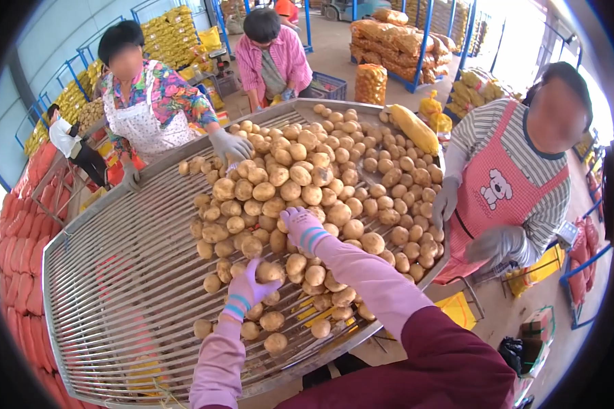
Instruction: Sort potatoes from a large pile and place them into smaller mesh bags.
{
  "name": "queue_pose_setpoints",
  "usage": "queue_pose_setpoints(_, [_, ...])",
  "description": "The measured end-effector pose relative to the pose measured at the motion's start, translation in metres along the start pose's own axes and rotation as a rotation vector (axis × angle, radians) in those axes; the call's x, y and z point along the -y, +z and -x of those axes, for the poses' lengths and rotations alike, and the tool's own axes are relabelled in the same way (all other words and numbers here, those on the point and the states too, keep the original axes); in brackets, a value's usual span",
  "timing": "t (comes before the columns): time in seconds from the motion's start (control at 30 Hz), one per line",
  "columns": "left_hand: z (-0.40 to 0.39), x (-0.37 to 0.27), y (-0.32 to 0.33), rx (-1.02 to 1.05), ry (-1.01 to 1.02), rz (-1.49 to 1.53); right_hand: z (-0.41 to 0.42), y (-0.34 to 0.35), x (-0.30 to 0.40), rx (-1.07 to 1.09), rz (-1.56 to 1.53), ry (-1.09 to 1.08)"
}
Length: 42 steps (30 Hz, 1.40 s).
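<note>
A heap of potatoes [263, 191] lies on a slatted metal sorting table [117, 286] in front of me. My left hand [248, 289], in a lilac glove with blue cuff stripes, is at the near side of the heap. Its thumb and fingers curve around one potato [269, 273]. Farther up, my right hand [303, 225], gloved the same way, reaches into the heap. Its fingertips touch the potatoes there and are partly hidden, so whether it grips one does not show. A few loose potatoes [272, 321] lie on the bars below my left hand.
Across the table, a person in a floral sleeve rests a grey-gloved hand [231, 146] on the heap. Another person's grey-gloved hands [445, 202] are at the right rim. A full yellow mesh sack [414, 129] lies at the far right corner. Red sacks [23, 245] are stacked at left.
</note>
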<state>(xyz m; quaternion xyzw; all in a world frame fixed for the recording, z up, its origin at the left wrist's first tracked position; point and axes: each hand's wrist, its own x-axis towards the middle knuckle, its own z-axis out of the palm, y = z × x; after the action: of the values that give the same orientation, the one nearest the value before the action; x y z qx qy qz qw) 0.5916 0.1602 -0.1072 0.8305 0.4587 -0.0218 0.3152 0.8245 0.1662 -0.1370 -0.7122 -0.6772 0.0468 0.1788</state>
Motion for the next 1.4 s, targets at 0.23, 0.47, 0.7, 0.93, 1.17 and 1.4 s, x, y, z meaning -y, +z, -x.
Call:
queue_pose_setpoints(0.23, [0.015,0.080,0.011,0.268,-0.069,1.863,-0.011,0.000,-0.003,0.304,-0.036,0.021])
queue_pose_setpoints(0.47, [-0.067,0.030,-0.039,-0.139,0.304,1.045,-0.012,-0.032,-0.028,-0.167,-0.201,0.017])
queue_pose_setpoints(0.7, [-0.156,-0.052,-0.076,-0.112,0.236,-0.215,-0.064,-0.034,-0.016,0.100,0.143,0.186])
queue_pose_setpoints(0.93, [-0.179,-0.035,-0.084,0.052,0.352,-0.138,-0.083,-0.029,-0.016,0.129,0.095,0.271])
queue_pose_setpoints(1.17, [-0.155,0.002,-0.030,-0.081,0.407,0.120,-0.053,-0.035,-0.029,0.152,-0.038,0.145])
queue_pose_setpoints(1.4, [-0.088,0.030,-0.030,0.187,0.324,0.966,-0.008,-0.013,-0.026,0.264,-0.728,0.291])
